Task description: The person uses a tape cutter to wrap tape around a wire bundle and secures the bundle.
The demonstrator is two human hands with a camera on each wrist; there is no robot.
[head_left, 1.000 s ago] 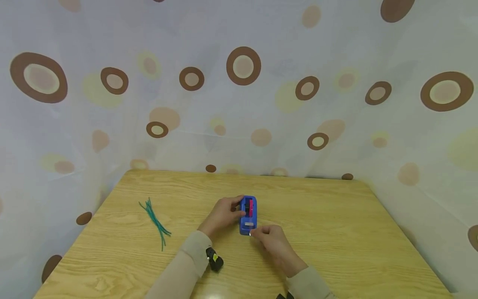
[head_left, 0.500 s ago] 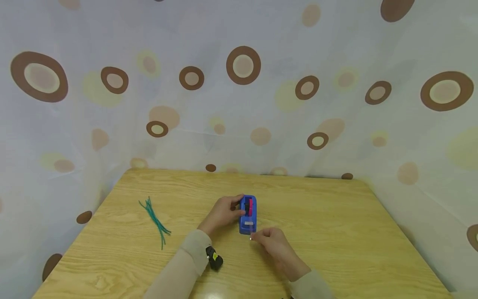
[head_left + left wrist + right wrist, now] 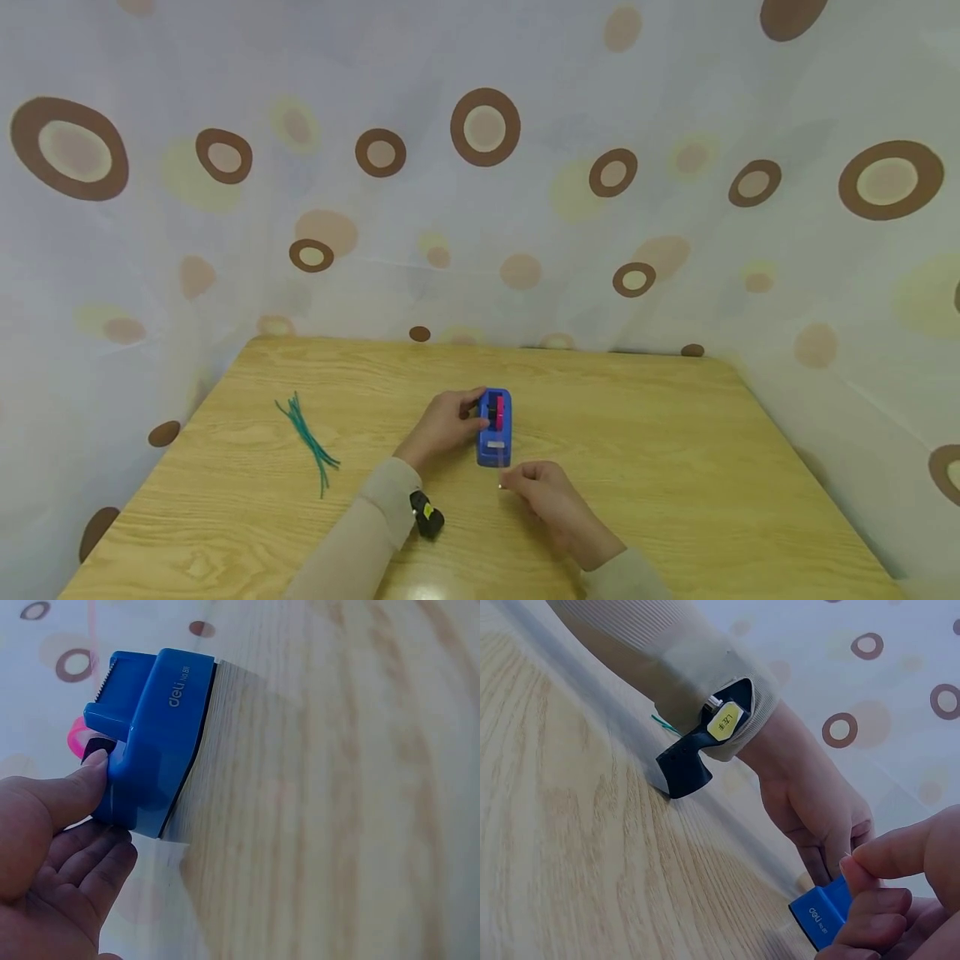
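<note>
A blue tape dispenser [image 3: 505, 435] stands on the wooden table, a roll with a pink core [image 3: 500, 412] seated in it. My left hand [image 3: 444, 423] grips its left side; the left wrist view shows the thumb by the black hub and fingers at the dispenser's end. The serrated cutter [image 3: 105, 682] is visible there too. Just in front of the dispenser, my right hand [image 3: 551, 493] pinches the free end of the clear tape [image 3: 502, 472] between thumb and forefinger. A short stretch of tape runs from the dispenser to those fingertips.
Several thin green sticks or ties [image 3: 309, 437] lie bunched at the left of the table [image 3: 660, 433]. A patterned curtain [image 3: 555, 208] hangs behind and at the sides. A black wrist camera [image 3: 427, 514] is strapped to the left sleeve.
My right hand has drawn the tape end a little toward me, so a longer stretch shows past the dispenser. The left hand and dispenser keep their place on the table.
</note>
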